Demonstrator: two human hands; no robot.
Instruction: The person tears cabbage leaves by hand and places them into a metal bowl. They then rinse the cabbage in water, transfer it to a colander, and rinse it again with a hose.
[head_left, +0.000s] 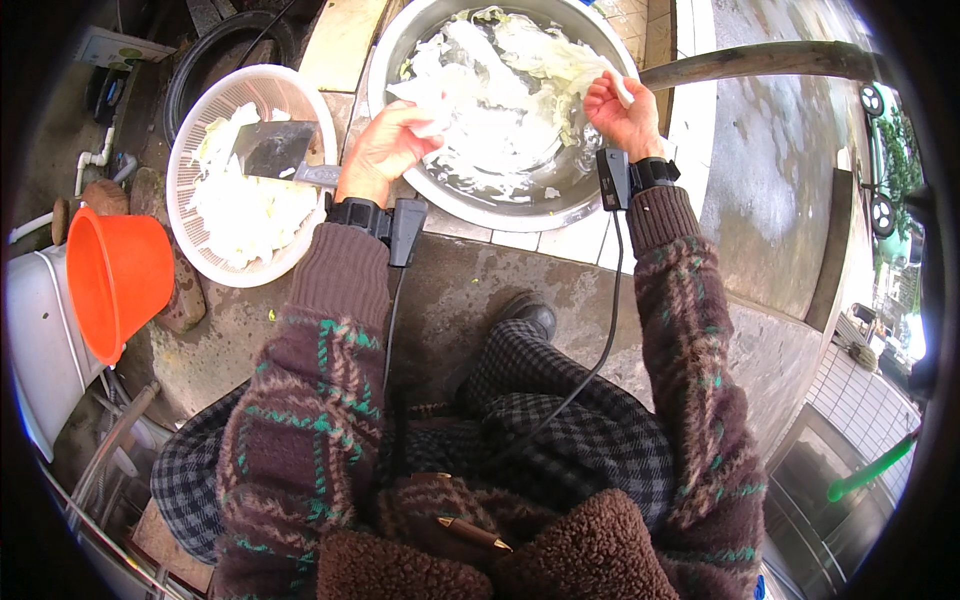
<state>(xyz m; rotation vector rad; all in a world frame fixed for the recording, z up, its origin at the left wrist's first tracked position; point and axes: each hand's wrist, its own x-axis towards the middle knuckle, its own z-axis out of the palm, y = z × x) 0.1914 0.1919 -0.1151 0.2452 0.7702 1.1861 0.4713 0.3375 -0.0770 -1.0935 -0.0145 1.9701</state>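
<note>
A wide metal basin (514, 219) of water stands before me, with pale cabbage leaves (517, 52) floating in it. Over its left side, my left hand (394, 142) grips a piece of white leaf, its detail washed out by glare. At the right rim my right hand (624, 112) has its fingers curled around the pale stem end of a leaf that trails into the basin. Left of my left hand, a white plastic colander (180, 217) holds more pale leaves and a cleaver (274, 148), whose grey handle points towards my left wrist.
An orange plastic tub (124, 281) rests at the left beside a white container (45, 330). A black rubber ring (180, 82) lies behind the colander. A curved wooden pole (765, 60) extends right from near the basin. Cables hang from both wrist devices.
</note>
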